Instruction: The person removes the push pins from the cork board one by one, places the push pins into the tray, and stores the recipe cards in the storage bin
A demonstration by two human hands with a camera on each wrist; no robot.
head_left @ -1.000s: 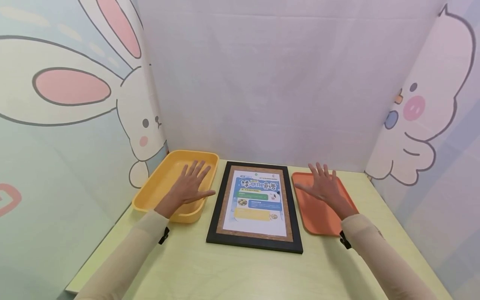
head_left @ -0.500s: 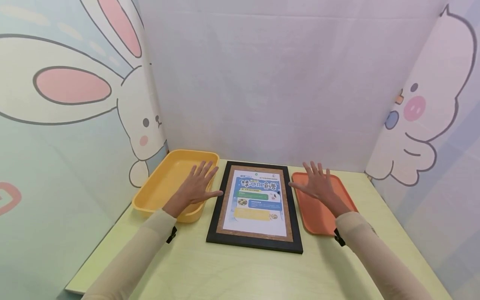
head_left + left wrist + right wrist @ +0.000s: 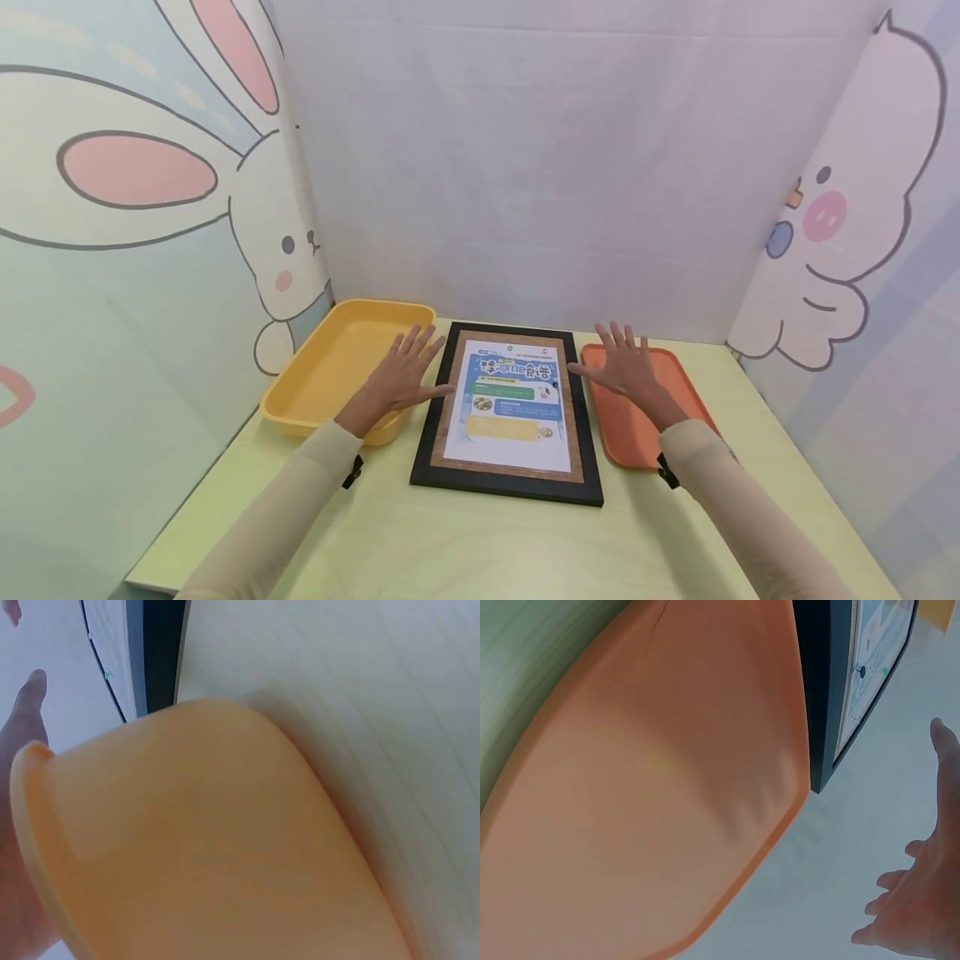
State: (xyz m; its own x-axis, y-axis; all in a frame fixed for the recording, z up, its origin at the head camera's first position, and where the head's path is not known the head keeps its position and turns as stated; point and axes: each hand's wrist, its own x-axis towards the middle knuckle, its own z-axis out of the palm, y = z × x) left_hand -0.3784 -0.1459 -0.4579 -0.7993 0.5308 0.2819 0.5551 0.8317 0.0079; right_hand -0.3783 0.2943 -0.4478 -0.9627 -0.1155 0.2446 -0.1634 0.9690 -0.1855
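My left hand [image 3: 396,379] hovers with spread fingers over the right side of a deep yellow bin [image 3: 322,375], its thumb reaching above the left edge of a black-framed cork board [image 3: 504,484]. Pinned on that board is a printed poster [image 3: 517,450] with coloured blocks; a black pushpin [image 3: 862,672] shows in the right wrist view. Over the flat orange tray [image 3: 633,433] my right hand [image 3: 630,373] is held with fingers apart, thumb toward the board's right edge. Neither hand holds anything. In the left wrist view the bin's outer wall [image 3: 210,825] covers much of the frame.
A pale wood-grain table [image 3: 495,546] carries the bin, board and tray side by side. Behind it hangs a plain light curtain [image 3: 525,167]. Side panels bear a rabbit drawing [image 3: 270,225] on the left and a white cartoon figure [image 3: 847,208] on the right.
Both hands have drifted inward toward the board, the left one to the right and the right one to the left. Bin, board and tray stay where they were.
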